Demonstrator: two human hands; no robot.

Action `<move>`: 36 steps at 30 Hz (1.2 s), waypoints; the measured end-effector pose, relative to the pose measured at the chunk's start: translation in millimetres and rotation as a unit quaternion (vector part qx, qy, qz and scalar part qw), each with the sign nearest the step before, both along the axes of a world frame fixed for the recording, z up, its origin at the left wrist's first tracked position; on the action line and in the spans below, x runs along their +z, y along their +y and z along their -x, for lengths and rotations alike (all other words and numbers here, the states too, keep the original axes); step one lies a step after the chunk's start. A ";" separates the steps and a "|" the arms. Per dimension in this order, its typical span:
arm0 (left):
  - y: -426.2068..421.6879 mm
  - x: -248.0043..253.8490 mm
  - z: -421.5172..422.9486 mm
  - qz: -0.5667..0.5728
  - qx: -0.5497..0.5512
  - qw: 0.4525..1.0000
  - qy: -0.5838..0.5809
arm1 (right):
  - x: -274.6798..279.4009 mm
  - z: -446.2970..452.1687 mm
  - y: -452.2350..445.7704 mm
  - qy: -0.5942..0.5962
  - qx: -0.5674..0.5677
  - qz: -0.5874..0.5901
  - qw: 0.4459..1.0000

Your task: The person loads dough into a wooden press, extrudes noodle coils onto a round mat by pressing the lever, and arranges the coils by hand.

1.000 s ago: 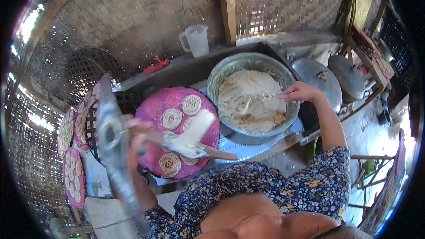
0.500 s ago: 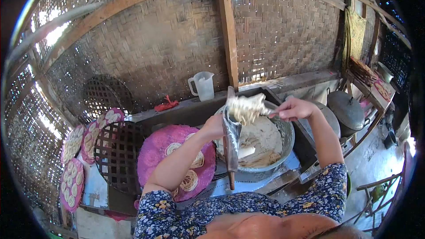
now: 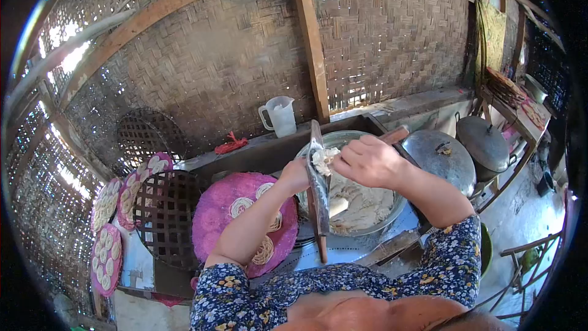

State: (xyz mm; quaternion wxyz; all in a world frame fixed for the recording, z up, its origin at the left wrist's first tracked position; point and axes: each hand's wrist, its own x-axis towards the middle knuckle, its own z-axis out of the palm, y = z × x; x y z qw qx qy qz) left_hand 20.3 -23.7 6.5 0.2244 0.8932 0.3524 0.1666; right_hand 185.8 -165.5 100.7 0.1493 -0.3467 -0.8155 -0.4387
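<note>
My left hand is closed around a long, narrow wooden press, tilted upright in front of my chest. White dough sits at the opening near its upper part. My right hand is wrapped round a wooden-handled tool; the handle sticks out to the right and the working end is hidden by fingers and dough. Beneath both hands stands a large metal basin of pale dough, with a whitish stick-like piece in it. A round pink tray bearing coiled noodle nests lies beside my left forearm.
A dark openwork basket and smaller pink trays with nests are at the left. Behind stand a plastic jug and a red bag. Lidded pots and a round metal lid are at the right.
My right hand has moved left, close to the press, and its tool has turned. The big dough lump on the tool is now a smaller amount at the press opening.
</note>
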 end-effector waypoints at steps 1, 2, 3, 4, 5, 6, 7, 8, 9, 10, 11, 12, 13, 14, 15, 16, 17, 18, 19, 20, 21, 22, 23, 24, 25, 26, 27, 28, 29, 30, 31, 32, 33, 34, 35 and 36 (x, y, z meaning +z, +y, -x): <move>3.6 -7.5 3.8 0.001 -0.004 1.000 0.004 | -3.3 -6.6 -1.2 0.030 0.016 0.009 0.999; 7.5 -13.3 6.8 0.057 0.023 0.998 0.010 | -5.8 -13.7 -2.5 0.058 0.032 0.018 0.998; 9.6 -11.3 10.4 0.045 0.029 0.999 0.009 | 1.6 -20.6 -8.4 0.082 0.005 0.030 0.996; 12.1 -9.1 13.7 0.033 0.035 0.999 0.008 | 13.7 -28.3 -18.4 0.105 -0.023 0.042 0.993; 14.0 -7.8 16.6 0.022 0.040 0.999 0.006 | 20.8 -36.5 -27.1 0.158 -0.023 0.026 0.987; 14.8 -6.6 20.7 0.026 0.037 0.999 0.000 | 22.6 -48.5 -31.3 0.185 -0.054 0.021 0.981; 14.4 -4.6 21.3 0.032 0.032 0.999 -0.007 | 25.6 -58.6 -33.0 0.211 -0.086 0.016 0.974; 12.7 -3.8 21.5 0.039 0.026 0.999 -0.012 | 25.1 -59.8 -29.2 0.207 -0.082 0.011 0.975; 11.9 -3.2 19.2 0.044 0.017 0.999 -0.015 | 21.8 -61.5 -23.1 0.205 -0.081 0.004 0.975; 10.3 -9.3 11.2 0.016 0.035 0.999 -0.007 | 19.2 -62.0 -19.7 0.204 -0.080 -0.002 0.976; 13.8 -15.0 8.7 -0.003 0.018 1.000 0.012 | 18.9 -61.8 -19.1 0.202 -0.070 0.013 0.977; 14.1 -14.2 6.8 -0.023 0.002 0.999 0.030 | 19.4 -60.9 -18.3 0.200 -0.059 0.028 0.978; 14.5 -13.1 10.0 -0.045 -0.014 0.998 0.046 | 19.6 -53.5 -18.0 0.196 -0.048 0.040 0.979; 12.1 -11.5 8.7 -0.032 -0.026 0.998 0.056 | 19.9 -50.9 -17.4 0.173 -0.044 0.064 0.982; 9.4 -11.0 6.5 -0.022 -0.013 0.999 0.046 | 19.0 -44.9 -15.9 0.159 -0.052 0.070 0.983; 6.7 -12.3 4.0 -0.011 -0.001 0.999 0.036 | 17.4 -36.9 -13.7 0.144 -0.059 0.077 0.985; 3.8 -12.5 2.8 0.001 0.013 1.000 0.026 | 15.4 -28.9 -11.5 0.129 -0.065 0.085 0.986; -2.8 -3.8 2.5 0.016 0.011 0.999 0.048 | 11.5 -22.4 -8.2 0.113 -0.057 0.104 0.987; -9.5 0.7 0.5 0.025 0.022 0.999 0.043 | 5.6 -15.8 -3.1 0.097 -0.043 0.102 0.989; -15.1 3.4 -1.2 0.033 0.033 0.998 0.037 | -2.6 -7.3 3.3 0.081 -0.030 0.099 0.991; -18.0 5.2 -3.4 0.041 0.044 0.998 0.032 | -8.8 -4.5 8.0 0.064 -0.015 0.095 0.993; -13.2 -2.0 -3.8 0.039 0.040 0.998 0.019 | -12.7 -5.4 10.3 0.067 -0.010 0.093 0.993; -10.3 -4.1 -3.0 0.049 0.042 0.998 0.007 | -13.1 -7.3 7.8 0.077 -0.023 0.096 0.992; -7.2 -4.5 -0.9 0.057 0.045 0.997 -0.006 | -13.4 -11.3 3.4 0.087 -0.035 0.098 0.991; -2.7 -6.4 2.6 0.066 0.049 0.996 -0.020 | -12.8 -15.5 -1.7 0.096 -0.046 0.101 0.989; 14.7 -18.2 7.1 0.048 0.023 0.998 -0.029 | -5.1 -21.0 -13.4 0.138 -0.056 0.078 0.986; 41.2 -36.8 12.4 0.029 -0.003 0.999 -0.039 | -5.1 -30.8 -22.5 0.202 -0.074 0.057 0.975; 56.4 -45.9 15.6 0.009 -0.028 0.998 -0.050 | -7.3 -42.3 -32.2 0.265 -0.091 0.036 0.959; 58.2 -46.3 16.1 0.053 -0.032 0.993 -0.105 | -10.4 -46.2 -38.6 0.325 -0.108 0.016 0.939; 57.6 -47.5 14.3 0.098 -0.038 0.982 -0.159 | -24.6 -41.8 -34.4 0.441 -0.108 0.007 0.891; 56.7 -50.5 12.7 0.143 -0.045 0.966 -0.208 | -47.5 -33.8 -24.8 0.552 -0.107 -0.001 0.827; 50.6 -47.6 8.7 0.093 -0.058 0.969 -0.221 | -66.7 -22.5 -15.0 0.605 -0.115 0.000 0.788; 44.4 -44.7 4.8 0.040 -0.069 0.969 -0.232 | -76.5 -6.8 -11.9 0.620 -0.159 0.020 0.768; 38.3 -41.7 0.8 -0.013 -0.076 0.967 -0.243 | -93.7 3.6 -5.3 0.565 -0.132 -0.026 0.814; 25.9 -27.6 1.8 -0.087 -0.084 0.965 -0.234 | -103.5 12.4 -1.2 0.550 -0.107 -0.064 0.826; 30.8 -30.4 4.0 -0.042 -0.083 0.968 -0.233 | -105.1 15.9 -4.2 0.529 -0.099 -0.059 0.840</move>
